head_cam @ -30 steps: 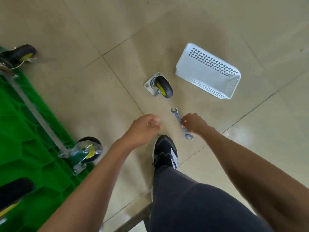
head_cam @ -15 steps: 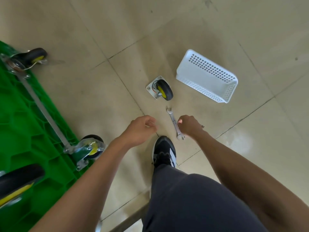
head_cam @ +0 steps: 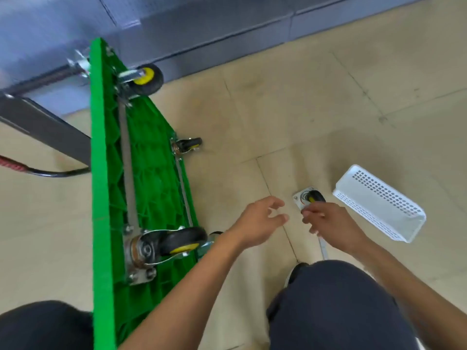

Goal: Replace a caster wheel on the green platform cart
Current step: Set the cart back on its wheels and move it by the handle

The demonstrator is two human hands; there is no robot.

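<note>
Head view: loose caster (head_cam: 310, 198), black tyre, yellow hub; both hands' fingers spread, empty.

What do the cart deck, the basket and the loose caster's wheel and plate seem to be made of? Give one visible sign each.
Cart deck: likely moulded plastic, uniform green, ribbed underside.
Basket: likely white plastic, thin perforated walls.
Loose caster: wheel looks like black rubber with a yellow hub; plate looks like bright metal, though blur leaves this uncertain.
</note>
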